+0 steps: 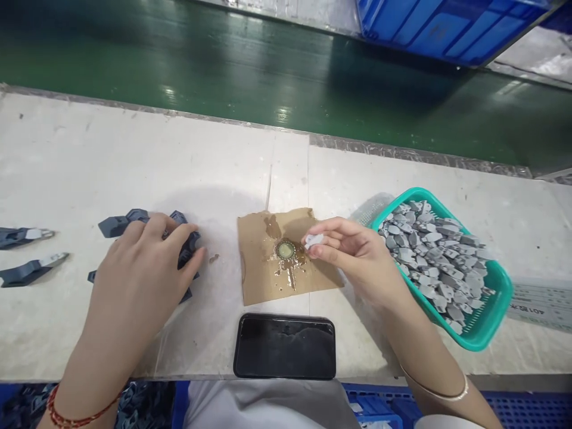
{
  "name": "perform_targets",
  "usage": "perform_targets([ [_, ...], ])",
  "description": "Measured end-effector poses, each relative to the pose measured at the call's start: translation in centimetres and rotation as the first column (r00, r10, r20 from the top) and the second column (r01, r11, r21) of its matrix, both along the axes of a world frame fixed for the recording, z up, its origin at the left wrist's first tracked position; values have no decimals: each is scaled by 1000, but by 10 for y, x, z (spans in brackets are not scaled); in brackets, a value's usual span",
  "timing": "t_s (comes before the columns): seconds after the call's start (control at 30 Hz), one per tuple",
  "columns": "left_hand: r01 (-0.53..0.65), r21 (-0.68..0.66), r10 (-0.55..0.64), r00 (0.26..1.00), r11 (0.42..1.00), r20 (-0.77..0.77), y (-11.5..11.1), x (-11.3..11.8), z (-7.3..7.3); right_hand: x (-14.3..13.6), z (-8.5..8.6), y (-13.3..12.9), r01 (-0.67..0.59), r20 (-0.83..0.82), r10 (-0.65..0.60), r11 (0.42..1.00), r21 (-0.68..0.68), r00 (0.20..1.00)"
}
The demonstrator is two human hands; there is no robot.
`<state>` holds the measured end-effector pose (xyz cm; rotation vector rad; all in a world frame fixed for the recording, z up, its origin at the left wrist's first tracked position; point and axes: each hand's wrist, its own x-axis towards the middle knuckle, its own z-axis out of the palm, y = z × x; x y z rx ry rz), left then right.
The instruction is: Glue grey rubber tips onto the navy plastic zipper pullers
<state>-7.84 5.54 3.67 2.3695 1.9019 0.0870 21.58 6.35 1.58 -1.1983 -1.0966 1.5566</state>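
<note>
My left hand (143, 268) is curled over a small group of dark blue-grey plastic parts (114, 226), with one part (188, 249) between thumb and fingers. The palm hides much of the group. A small light grey plastic piece (314, 239) is pinched in the fingertips of my right hand (357, 253). That hand is just right of a bottle-cap-like round dish (285, 249) of yellowish liquid on a brown cardboard piece (259, 286). Wet, shiny drops surround the dish. Two dark parts with light grey tips (29, 269) lie at the far left.
A green basket (500, 298) heaped with light grey pieces stands to the right. A black phone (285, 347) lies at the near edge. Beyond the white table runs a green conveyor belt (201, 65), with a blue crate (429, 30) behind it. Blue bins (375, 408) sit below the edge.
</note>
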Motion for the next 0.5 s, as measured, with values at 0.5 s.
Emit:
perform_targets([
  [0.5, 28, -114, -33, 998, 993, -44, 15, -14, -3, -9, -10, 4, 61, 124, -65, 998, 31, 990],
])
